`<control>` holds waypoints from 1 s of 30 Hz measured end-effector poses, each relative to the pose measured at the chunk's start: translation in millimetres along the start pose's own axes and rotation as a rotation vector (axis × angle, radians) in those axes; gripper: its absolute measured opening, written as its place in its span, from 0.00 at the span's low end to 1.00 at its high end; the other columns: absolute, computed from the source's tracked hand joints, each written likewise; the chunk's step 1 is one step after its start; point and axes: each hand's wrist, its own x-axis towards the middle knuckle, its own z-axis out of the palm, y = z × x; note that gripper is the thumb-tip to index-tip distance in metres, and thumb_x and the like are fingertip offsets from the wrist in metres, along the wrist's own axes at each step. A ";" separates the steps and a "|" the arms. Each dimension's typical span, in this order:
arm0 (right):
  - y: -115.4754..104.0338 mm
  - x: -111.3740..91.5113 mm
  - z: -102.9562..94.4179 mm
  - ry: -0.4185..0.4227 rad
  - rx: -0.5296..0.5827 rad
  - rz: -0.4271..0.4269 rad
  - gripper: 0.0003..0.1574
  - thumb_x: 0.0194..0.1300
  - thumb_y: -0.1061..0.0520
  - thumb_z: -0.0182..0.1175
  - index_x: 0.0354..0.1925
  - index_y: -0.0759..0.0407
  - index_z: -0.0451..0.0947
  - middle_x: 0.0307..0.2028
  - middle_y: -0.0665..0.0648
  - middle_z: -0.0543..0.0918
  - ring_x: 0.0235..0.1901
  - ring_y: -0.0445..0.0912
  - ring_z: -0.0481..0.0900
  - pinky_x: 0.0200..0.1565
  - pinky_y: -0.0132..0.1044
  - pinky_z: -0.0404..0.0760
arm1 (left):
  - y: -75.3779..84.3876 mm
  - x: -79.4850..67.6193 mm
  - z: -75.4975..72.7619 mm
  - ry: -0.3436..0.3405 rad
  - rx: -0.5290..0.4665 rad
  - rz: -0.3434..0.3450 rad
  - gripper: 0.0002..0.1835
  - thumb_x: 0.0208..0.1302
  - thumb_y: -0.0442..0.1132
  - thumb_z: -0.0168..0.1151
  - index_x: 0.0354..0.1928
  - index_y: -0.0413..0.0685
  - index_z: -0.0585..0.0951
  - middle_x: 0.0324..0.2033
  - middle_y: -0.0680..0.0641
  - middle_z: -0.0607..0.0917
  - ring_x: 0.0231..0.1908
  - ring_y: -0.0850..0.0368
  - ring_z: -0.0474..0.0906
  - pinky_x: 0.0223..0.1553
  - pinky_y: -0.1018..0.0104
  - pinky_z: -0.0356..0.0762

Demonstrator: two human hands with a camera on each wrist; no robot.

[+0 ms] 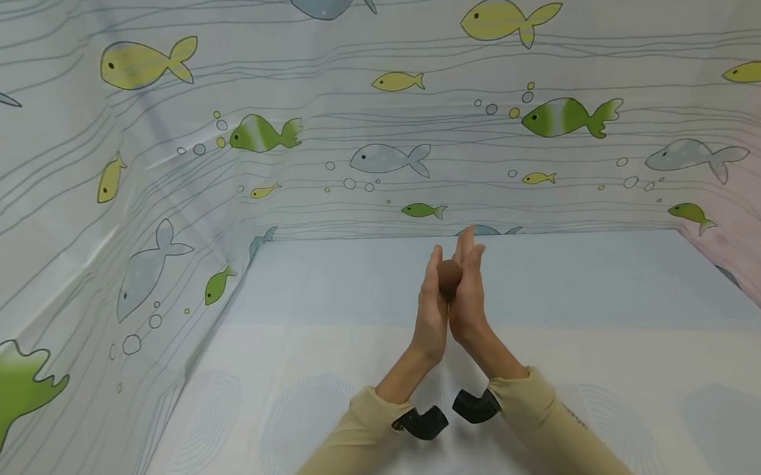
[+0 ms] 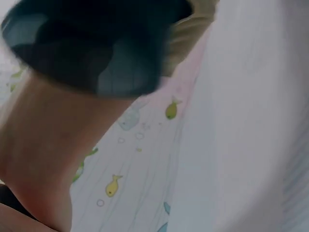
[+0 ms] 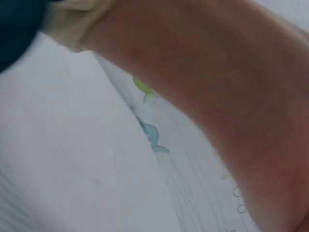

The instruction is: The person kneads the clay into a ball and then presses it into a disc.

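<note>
A small brown ball [image 1: 449, 277] sits between two upright palms near the middle of the head view. My left hand [image 1: 431, 310] presses against its left side with straight fingers. From the right, my right hand [image 1: 469, 297] lies against it, fingers also straight and pointing away from me. The heels of both palms come together below the ball. In the left wrist view a bare wrist [image 2: 58, 130] and a dark camera housing fill the upper left. A wrist [image 3: 207, 82] crosses the right wrist view, where the ball is out of sight.
Below the hands spreads a white and pale blue table surface [image 1: 331, 286]. A curtain [image 1: 324, 112] printed with fish hangs behind and on the left, with a pinkish part at the right. Black wrist cameras [image 1: 423, 423] sit close together at the beige sleeves [image 1: 345, 448].
</note>
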 end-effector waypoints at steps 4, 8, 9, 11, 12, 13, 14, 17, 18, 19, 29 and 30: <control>3.4 -9.1 4.4 -0.092 0.015 -0.035 0.55 0.69 0.21 0.26 0.78 0.46 0.23 0.78 0.48 0.25 0.76 0.40 0.24 0.74 0.46 0.26 | 2.6 10.4 -4.2 0.051 -0.111 -0.087 0.42 0.74 0.66 0.23 0.77 0.44 0.50 0.60 0.46 0.74 0.70 0.56 0.59 0.74 0.57 0.45; 6.1 -18.1 7.9 -0.188 -0.007 -0.044 0.54 0.69 0.21 0.23 0.77 0.45 0.19 0.77 0.46 0.22 0.76 0.42 0.22 0.73 0.49 0.24 | 8.3 19.6 -11.8 0.092 -0.168 -0.162 0.43 0.70 0.69 0.22 0.79 0.55 0.35 0.76 0.59 0.51 0.76 0.62 0.38 0.75 0.54 0.33; 6.9 -20.1 8.3 -0.210 -0.018 -0.045 0.53 0.69 0.21 0.22 0.77 0.45 0.18 0.77 0.46 0.22 0.76 0.42 0.21 0.73 0.50 0.25 | 9.6 22.4 -13.5 0.102 -0.171 -0.161 0.43 0.70 0.69 0.22 0.79 0.55 0.35 0.77 0.59 0.49 0.76 0.63 0.36 0.75 0.54 0.32; 7.9 -23.3 8.9 -0.240 -0.033 -0.052 0.52 0.70 0.22 0.21 0.76 0.45 0.18 0.77 0.46 0.22 0.76 0.43 0.21 0.73 0.51 0.25 | 12.3 27.1 -16.0 0.122 -0.173 -0.157 0.43 0.70 0.68 0.23 0.79 0.55 0.35 0.77 0.61 0.36 0.76 0.64 0.32 0.75 0.56 0.30; 8.1 -24.3 9.0 -0.253 -0.035 -0.059 0.52 0.70 0.22 0.20 0.76 0.46 0.17 0.76 0.46 0.21 0.76 0.43 0.21 0.73 0.52 0.25 | 13.6 29.2 -16.6 0.132 -0.171 -0.150 0.42 0.71 0.68 0.23 0.79 0.55 0.35 0.78 0.60 0.35 0.76 0.64 0.31 0.75 0.57 0.30; 8.3 -25.2 9.1 -0.262 -0.032 -0.062 0.52 0.70 0.22 0.20 0.76 0.46 0.17 0.76 0.46 0.21 0.76 0.44 0.21 0.73 0.52 0.25 | 14.4 31.1 -16.9 0.136 -0.172 -0.136 0.42 0.71 0.67 0.23 0.79 0.55 0.36 0.78 0.59 0.35 0.76 0.64 0.30 0.75 0.57 0.29; 8.1 -25.7 9.1 -0.269 -0.028 -0.061 0.52 0.69 0.22 0.19 0.76 0.46 0.17 0.76 0.46 0.21 0.76 0.44 0.21 0.73 0.52 0.26 | 15.3 32.4 -16.8 0.141 -0.169 -0.127 0.41 0.72 0.66 0.23 0.79 0.55 0.36 0.78 0.59 0.35 0.76 0.64 0.29 0.75 0.57 0.29; 6.1 -26.2 10.2 -0.278 -0.010 -0.043 0.52 0.69 0.22 0.18 0.76 0.47 0.17 0.76 0.44 0.21 0.76 0.43 0.21 0.74 0.51 0.27 | 16.0 33.6 -17.3 0.129 -0.130 -0.074 0.38 0.72 0.64 0.23 0.80 0.60 0.41 0.78 0.61 0.37 0.76 0.66 0.29 0.75 0.55 0.28; 5.3 -26.2 10.7 -0.281 -0.001 -0.034 0.52 0.69 0.22 0.17 0.76 0.47 0.17 0.76 0.44 0.22 0.76 0.43 0.21 0.74 0.51 0.27 | 16.1 33.5 -17.7 0.118 -0.108 -0.051 0.36 0.73 0.63 0.23 0.80 0.61 0.43 0.78 0.62 0.38 0.76 0.66 0.29 0.75 0.54 0.28; 4.8 -26.0 11.2 -0.282 0.008 -0.025 0.52 0.68 0.22 0.16 0.76 0.47 0.18 0.76 0.44 0.22 0.76 0.43 0.22 0.74 0.50 0.27 | 16.0 33.2 -18.2 0.104 -0.076 -0.025 0.36 0.73 0.62 0.22 0.79 0.63 0.45 0.77 0.63 0.39 0.76 0.67 0.30 0.75 0.52 0.28; -2.7 -13.0 12.3 -0.216 0.161 0.025 0.52 0.69 0.23 0.15 0.58 0.58 0.65 0.52 0.51 0.74 0.57 0.41 0.66 0.63 0.39 0.58 | 14.3 17.8 -18.2 -0.017 0.112 0.147 0.39 0.75 0.65 0.24 0.79 0.50 0.51 0.78 0.56 0.49 0.77 0.61 0.35 0.75 0.52 0.31; -4.1 -10.6 12.3 -0.187 0.183 0.024 0.48 0.70 0.23 0.15 0.44 0.57 0.66 0.40 0.50 0.76 0.48 0.41 0.69 0.57 0.38 0.62 | 13.9 15.2 -17.2 -0.032 0.116 0.155 0.40 0.75 0.66 0.24 0.79 0.49 0.50 0.78 0.54 0.48 0.77 0.60 0.35 0.75 0.53 0.33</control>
